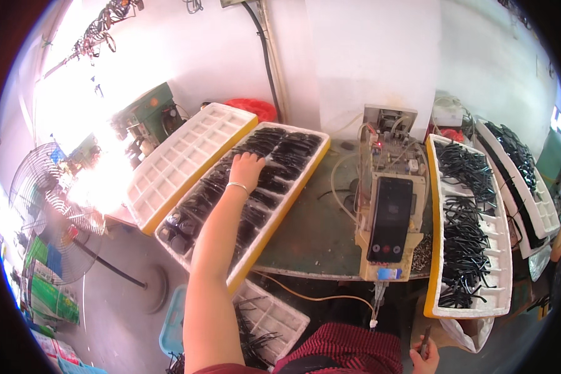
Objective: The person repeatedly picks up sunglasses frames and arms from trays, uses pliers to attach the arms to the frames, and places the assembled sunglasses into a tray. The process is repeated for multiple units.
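A long white foam tray with a yellow side [318, 147] lies slanted on the bench, its compartments packed with glossy black eyeglass fronts [269, 182]. My left hand [246, 169] reaches down into its far half, fingers curled over the black pieces. The fingertips are hidden, so what they pinch does not show. Low at the right edge of my lap, my right hand [425, 358] is closed around a slim dark stick-like tool [426, 340]. In front of me stands a small bench machine [393, 159] with bare wiring and a black phone [389, 219] fixed upright on it.
An empty-celled white tray [190, 159] sits left of the full one. At the right, another tray [503, 274] holds black temple arms [464, 243], with more stacked trays [545, 215] beyond. A standing fan [53, 212] is at the left. Below the bench edge lies another tray [280, 318].
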A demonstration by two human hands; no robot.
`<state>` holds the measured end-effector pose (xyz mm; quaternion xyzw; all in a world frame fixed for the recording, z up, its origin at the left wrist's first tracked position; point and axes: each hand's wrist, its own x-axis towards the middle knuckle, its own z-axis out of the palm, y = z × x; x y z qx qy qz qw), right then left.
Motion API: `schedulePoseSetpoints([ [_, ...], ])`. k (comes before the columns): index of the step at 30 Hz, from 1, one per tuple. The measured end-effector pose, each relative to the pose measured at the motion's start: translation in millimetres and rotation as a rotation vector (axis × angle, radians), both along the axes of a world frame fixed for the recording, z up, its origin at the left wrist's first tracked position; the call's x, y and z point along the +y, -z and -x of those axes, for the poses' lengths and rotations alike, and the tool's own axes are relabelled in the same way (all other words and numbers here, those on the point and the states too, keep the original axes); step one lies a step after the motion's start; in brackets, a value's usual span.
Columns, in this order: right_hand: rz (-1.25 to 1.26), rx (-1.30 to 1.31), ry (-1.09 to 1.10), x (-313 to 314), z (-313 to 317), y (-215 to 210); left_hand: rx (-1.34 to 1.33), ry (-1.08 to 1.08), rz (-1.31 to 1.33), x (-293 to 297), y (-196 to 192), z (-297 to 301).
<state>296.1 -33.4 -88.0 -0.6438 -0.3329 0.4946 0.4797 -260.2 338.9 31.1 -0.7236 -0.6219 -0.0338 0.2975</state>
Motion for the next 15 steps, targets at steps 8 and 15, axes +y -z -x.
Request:
schedulePoseSetpoints([
  [8, 0.105, -0.38, 0.136, 1.2, 9.0, -10.8, -0.076, 0.161, -0.045, 75.8, 28.5, 12.1],
  [15, 0.148, -0.4, 0.095, 24.3, 39.9, -39.2, -0.152, 0.326, 0.024, 77.9, 42.6, 16.4],
])
